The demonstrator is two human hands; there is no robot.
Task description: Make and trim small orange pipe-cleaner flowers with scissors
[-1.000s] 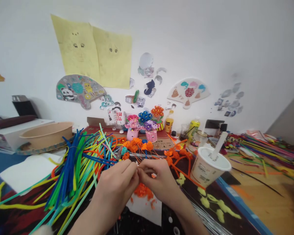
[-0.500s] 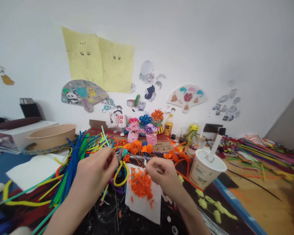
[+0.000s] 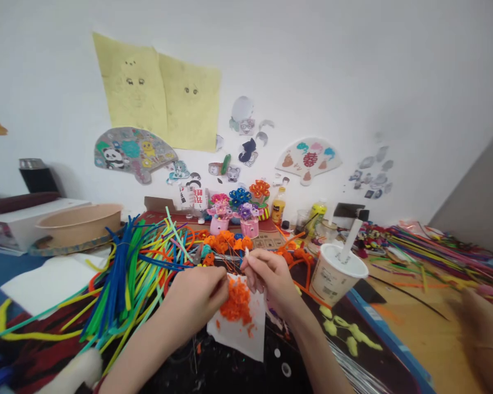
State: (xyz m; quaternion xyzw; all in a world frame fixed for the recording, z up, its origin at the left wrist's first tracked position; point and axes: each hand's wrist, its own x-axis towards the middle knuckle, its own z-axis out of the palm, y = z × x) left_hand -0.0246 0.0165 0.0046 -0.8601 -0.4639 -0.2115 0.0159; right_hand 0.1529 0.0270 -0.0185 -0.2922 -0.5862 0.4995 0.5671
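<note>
My left hand point(image 3: 201, 290) is closed in a pinch at the left edge of a white paper sheet point(image 3: 246, 345). What its fingertips hold, if anything, is hidden. Close to its right, my right hand point(image 3: 269, 276) pinches a small white-tipped piece point(image 3: 247, 252) that pokes up above the fingers; its kind is not clear. Below and between the hands lies a heap of orange fuzzy scraps point(image 3: 234, 303) on the paper. Just behind them are several orange pipe-cleaner flowers point(image 3: 224, 242) with thin stems.
Bundled blue pipe cleaners point(image 3: 121, 273) and other colours cover the left. A paper cup point(image 3: 337, 273) with a straw stands to the right, near yellow fuzzy pieces point(image 3: 351, 328). Finished flower pots point(image 3: 250, 225) stand at the back. Another person's blurred hand point(image 3: 480, 328) is at far right.
My left hand has moved right and down, close to my right hand. The right hand has turned, with the white tip now pointing up above its fingers. The view has shifted slightly.
</note>
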